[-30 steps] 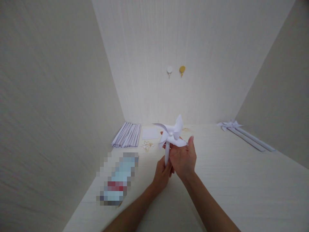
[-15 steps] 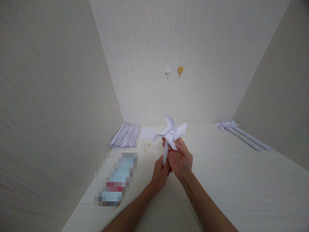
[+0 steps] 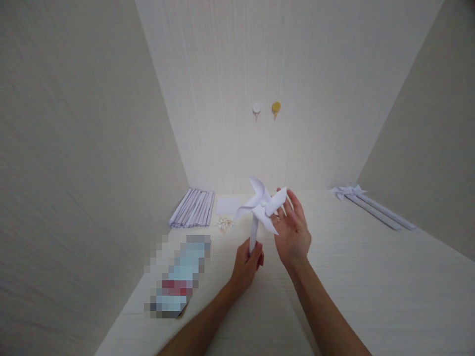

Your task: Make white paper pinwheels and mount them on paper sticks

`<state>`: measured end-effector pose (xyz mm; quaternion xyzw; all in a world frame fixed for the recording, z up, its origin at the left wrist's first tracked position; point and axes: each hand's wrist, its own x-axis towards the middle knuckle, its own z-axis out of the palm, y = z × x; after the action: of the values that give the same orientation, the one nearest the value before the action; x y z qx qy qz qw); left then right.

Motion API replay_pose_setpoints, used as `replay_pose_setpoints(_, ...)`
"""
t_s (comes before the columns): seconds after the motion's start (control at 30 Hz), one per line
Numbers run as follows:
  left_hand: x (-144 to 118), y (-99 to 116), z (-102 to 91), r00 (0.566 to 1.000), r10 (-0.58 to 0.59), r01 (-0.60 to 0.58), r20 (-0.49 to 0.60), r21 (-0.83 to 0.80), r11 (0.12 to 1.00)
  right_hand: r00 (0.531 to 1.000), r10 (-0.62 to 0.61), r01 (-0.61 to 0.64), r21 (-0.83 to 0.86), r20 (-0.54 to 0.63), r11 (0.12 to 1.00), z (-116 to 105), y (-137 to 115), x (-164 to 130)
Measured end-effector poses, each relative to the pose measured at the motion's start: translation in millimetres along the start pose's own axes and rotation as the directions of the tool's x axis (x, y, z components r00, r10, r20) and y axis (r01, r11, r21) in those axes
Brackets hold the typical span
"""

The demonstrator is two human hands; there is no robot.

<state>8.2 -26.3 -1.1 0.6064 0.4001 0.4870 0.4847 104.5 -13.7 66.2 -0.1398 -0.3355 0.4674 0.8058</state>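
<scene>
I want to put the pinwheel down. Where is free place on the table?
Bare table lies right of the right hand, before the finished pinwheels. Crowded: the far left corner, with paper sticks, paper square, pins and the blurred packet.

Paper pinwheel — 2 hands

No text or label can be read.
</scene>
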Motion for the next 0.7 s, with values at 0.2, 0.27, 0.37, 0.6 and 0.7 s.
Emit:
replay_pose_setpoints(0.2, -1, -4, -1.9, 0.996, 0.03, -0.033, 0.084, 0.034, 0.999, 0.973, -0.214, 0.224, -0.131, 0.084, 0.966, -4, -19, 7)
replay_pose_setpoints(0.27, -1, -4, -2.3, 0.995, 0.033, -0.036, 0.092, 0.038, 0.999, 0.965, -0.239, 0.255, -0.171, 0.105, 0.952, -3, -20, 7)
replay_pose_setpoints(0.37, -1, -4, -2.7, 0.996, 0.026, -0.029, 0.085, 0.037, 0.999, 0.959, -0.266, 0.281, -0.236, 0.095, 0.93, -4, -19, 6)
replay_pose_setpoints(0.6, 0, 1, -2.6, 1.0, 0.0, -0.001, 0.024, 0.031, 1.0, 0.951, -0.302, 0.309, -0.302, 0.07, 0.902, -4, -15, 5)
replay_pose_setpoints(0.7, 0, 3, -2.2, 1.0, -0.008, 0.007, 0.007, 0.016, 1.0, 0.943, -0.327, 0.329, -0.305, 0.059, 0.894, -5, -13, 5)
